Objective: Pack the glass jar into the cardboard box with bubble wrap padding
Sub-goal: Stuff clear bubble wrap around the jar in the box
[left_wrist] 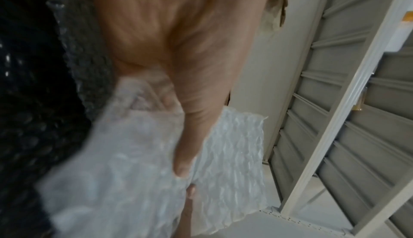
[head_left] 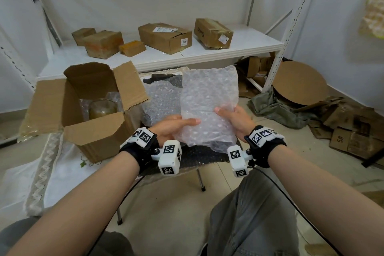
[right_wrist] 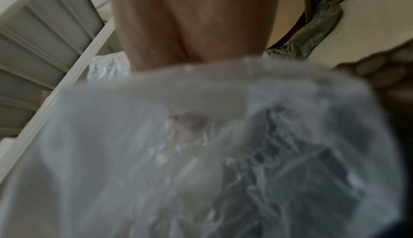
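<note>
Both hands hold up a clear sheet of bubble wrap (head_left: 207,102) in front of me. My left hand (head_left: 176,125) pinches its lower left edge, thumb across the front; the bubble wrap (left_wrist: 232,146) shows under that thumb. My right hand (head_left: 230,115) grips the right edge, where the bubble wrap (right_wrist: 201,153) hides most of the fingers. To the left stands the open cardboard box (head_left: 93,131), flaps up. The glass jar (head_left: 102,108) stands upright inside it, with some bubble wrap around it.
More bubble wrap (head_left: 160,100) lies on a dark-topped small table (head_left: 199,155) below the hands. A white shelf (head_left: 239,48) behind carries several closed cardboard boxes. Flattened cardboard (head_left: 353,131) and a green cloth (head_left: 276,108) litter the floor at right.
</note>
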